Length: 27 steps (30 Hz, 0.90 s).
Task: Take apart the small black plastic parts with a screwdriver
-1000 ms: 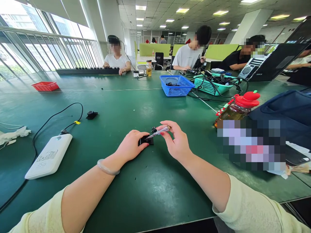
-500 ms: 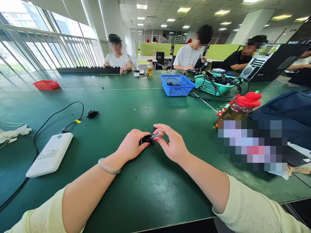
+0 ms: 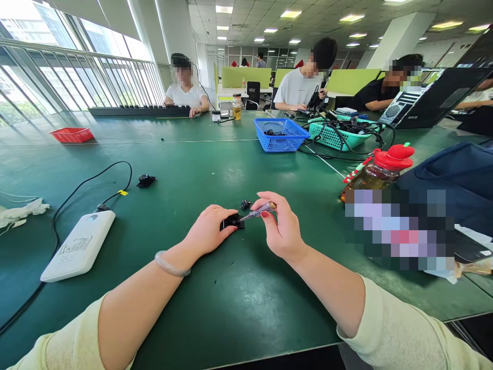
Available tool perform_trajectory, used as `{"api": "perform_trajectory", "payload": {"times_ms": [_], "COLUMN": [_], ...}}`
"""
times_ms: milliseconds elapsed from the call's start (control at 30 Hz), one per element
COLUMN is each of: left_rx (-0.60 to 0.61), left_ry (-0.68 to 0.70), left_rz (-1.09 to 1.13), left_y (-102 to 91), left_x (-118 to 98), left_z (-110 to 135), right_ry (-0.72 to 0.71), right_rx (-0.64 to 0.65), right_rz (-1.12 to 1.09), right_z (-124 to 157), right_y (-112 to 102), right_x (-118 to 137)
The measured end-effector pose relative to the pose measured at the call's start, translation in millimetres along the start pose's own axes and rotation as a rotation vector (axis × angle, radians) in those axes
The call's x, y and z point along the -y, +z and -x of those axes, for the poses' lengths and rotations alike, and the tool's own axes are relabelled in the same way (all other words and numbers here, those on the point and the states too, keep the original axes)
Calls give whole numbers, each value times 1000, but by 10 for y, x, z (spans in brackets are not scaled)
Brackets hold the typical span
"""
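My left hand (image 3: 208, 231) rests on the green table (image 3: 231, 308) with its fingers closed on a small flat black part (image 3: 233, 221), pinning it down. My right hand (image 3: 281, 228) pinches a thin clear-handled screwdriver (image 3: 257, 211). The screwdriver slants down to the left and its tip touches the black part. A tiny black piece (image 3: 245, 204) lies just behind the part. A pale bangle (image 3: 169, 266) circles my left wrist.
A white power bank (image 3: 79, 245) with a black cable (image 3: 96, 180) lies at left, another small black part (image 3: 145, 180) beyond it. Blue basket (image 3: 280, 134), teal basket (image 3: 339, 134) and red tray (image 3: 72, 135) stand farther back. A red-capped bottle (image 3: 379, 172) and dark bag (image 3: 454, 180) sit right. Other people sit across the table.
My right hand tipped the screwdriver down flat against the part half a second ago, then raised its handle again to the slant it has now. My left hand stayed on the part.
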<state>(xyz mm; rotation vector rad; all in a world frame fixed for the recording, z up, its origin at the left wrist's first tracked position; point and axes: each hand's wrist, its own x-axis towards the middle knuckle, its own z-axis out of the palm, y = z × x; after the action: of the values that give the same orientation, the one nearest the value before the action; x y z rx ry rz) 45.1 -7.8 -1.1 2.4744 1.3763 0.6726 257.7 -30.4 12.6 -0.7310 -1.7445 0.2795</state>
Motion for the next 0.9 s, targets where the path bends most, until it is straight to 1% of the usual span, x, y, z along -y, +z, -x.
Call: {"api": "perform_trajectory", "payload": {"times_ms": [267,467,567,633,733,800,833,900], "left_rx": [11,20,29,28,10,-25,-51,-122], "left_ry": [6,50,51,46,26,0,-14,-48], "left_rz": [32,48,35,23,17,15,15,3], "left_y": [-5,-3,-6,-5,4,7,5,-7], "left_x": [-13,-22,-24,-24,-25,-30,-35,-51], "left_z": [3,3,2,4,11,16,17,18], "right_ry": [44,54,51,46,22,21,33,73], "right_rx": [112,80,42,-5,-149,-245,-272,-276], "right_rz": [47,12,-6,-29,-63,-62,-43,36], "right_z": [-25,-41,-27,-14,-6,-17,-28,-56], "right_y": [29,18,18,18,10,-3,-10,-25], "right_x": [-42,-36,-30,-30,-40,-51,-58,-76]}}
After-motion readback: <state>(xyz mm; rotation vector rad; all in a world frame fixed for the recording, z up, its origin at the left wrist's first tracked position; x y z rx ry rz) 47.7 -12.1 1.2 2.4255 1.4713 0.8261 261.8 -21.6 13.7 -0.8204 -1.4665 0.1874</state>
